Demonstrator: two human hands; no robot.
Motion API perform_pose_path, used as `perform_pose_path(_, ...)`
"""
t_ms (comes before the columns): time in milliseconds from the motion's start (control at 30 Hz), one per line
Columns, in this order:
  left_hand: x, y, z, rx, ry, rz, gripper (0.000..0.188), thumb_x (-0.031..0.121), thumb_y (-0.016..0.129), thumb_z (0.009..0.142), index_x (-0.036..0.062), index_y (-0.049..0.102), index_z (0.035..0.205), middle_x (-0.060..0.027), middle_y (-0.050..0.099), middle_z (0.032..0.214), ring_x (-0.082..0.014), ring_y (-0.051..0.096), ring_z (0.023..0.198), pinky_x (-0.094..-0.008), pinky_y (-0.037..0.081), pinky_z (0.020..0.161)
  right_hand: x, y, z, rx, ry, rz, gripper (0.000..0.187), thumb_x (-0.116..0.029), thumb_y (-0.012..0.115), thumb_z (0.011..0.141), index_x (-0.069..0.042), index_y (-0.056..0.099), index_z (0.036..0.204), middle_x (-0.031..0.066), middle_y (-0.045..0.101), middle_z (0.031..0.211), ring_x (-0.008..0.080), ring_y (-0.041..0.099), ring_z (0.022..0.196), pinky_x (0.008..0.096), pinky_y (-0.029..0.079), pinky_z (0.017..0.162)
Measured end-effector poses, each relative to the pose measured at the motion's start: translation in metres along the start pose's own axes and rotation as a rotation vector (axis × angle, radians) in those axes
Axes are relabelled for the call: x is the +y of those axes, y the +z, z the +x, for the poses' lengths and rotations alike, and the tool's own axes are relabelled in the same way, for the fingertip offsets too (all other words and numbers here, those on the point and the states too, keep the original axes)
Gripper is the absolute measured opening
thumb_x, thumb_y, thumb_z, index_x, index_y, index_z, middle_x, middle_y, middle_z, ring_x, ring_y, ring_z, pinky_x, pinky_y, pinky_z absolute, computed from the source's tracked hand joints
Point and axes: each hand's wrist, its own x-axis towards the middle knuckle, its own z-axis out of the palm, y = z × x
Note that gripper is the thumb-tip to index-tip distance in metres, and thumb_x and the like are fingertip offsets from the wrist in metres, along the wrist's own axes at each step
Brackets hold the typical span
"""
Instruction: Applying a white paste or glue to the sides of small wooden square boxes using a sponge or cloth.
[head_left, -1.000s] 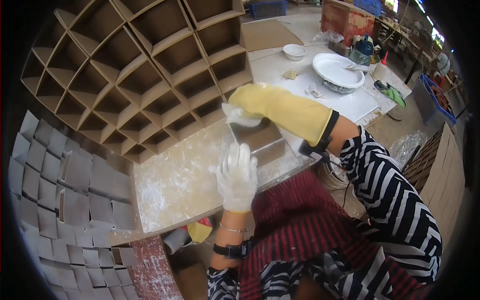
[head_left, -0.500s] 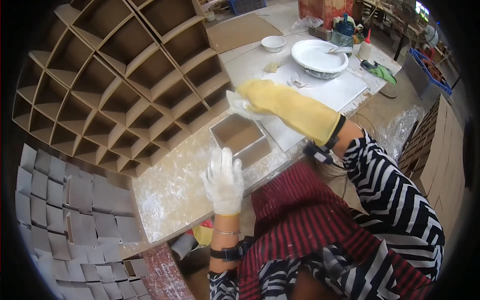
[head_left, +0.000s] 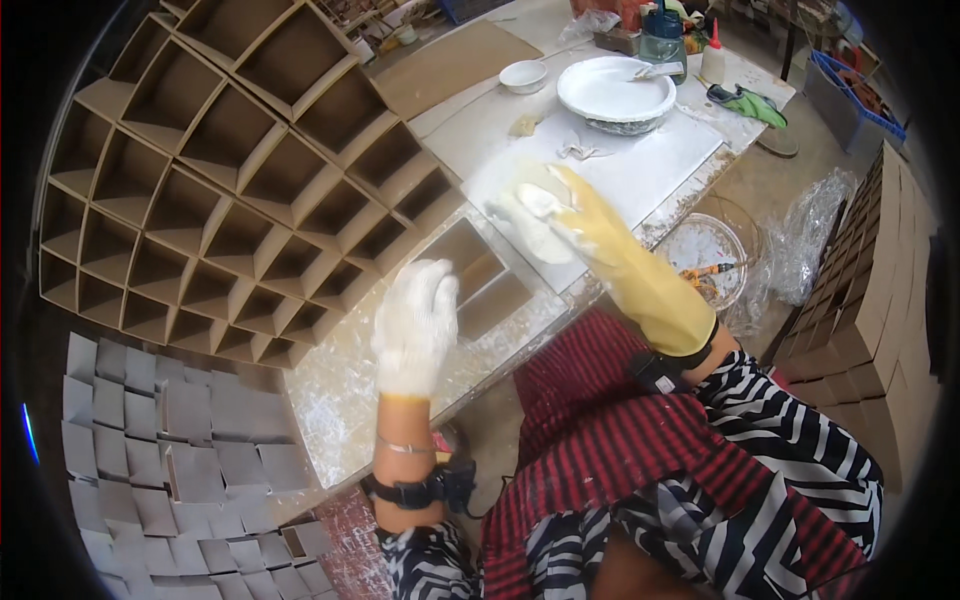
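A person seen from above works at a dusty, white-smeared workbench (head_left: 380,400). The left hand (head_left: 415,325), in a white knit glove, is raised over the bench with its fingers together and gently curled, holding nothing; whether it touches anything below cannot be told. Just to its right, near the fingertips, lies a small open cardboard box (head_left: 480,275) with an inner divider, its long axis running diagonally from lower left to upper right. The left hand is the nearer of the two to this box. The right hand (head_left: 545,215), in a long yellow rubber glove, hovers beyond the box's far end over a flat white board (head_left: 640,165); its fingers are closed around a pale, paste-covered wad (head_left: 530,205), probably a cloth or sponge. Farther off on the bench stand a wide white bowl (head_left: 615,95) and a small white bowl (head_left: 523,75). To the left, a large cardboard honeycomb grid (head_left: 220,190) of open cells spreads out, and a pile of grey cardboard squares (head_left: 150,440) lies below it.
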Motion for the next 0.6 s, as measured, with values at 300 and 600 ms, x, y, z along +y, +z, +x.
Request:
perform_pose_path(300,-0.061,0.074,0.07,-1.143,0.053,0.071,0.028,0.025,0.052,0.085,0.0017,0.067,0.09,-0.0225,0.066,0.088,-0.0346,0.065,0.084,-0.0389,0.051,0.074,0.026,-0.041,-0.016,-0.213,0.094,0.431,0.043,-0.027,0.064,0.091,0.001,0.053,0.122,0.0078,0.064,0.11,0.0114,0.062,0.096,0.0246,0.05,0.08)
perform_pose_path(600,-0.046,0.001,0.009,-0.562,-0.305,-0.415,0.043,0.035,0.046,0.095,-0.0008,0.062,0.112,-0.0233,0.065,0.109,-0.0351,0.062,0.098,-0.0384,0.049,0.088,0.024,-0.085,-0.031,-0.051,0.111,0.326,0.047,-0.026,0.064,0.091,0.002,0.051,0.126,0.0096,0.063,0.115,0.0146,0.061,0.102,0.0263,0.049,0.088)
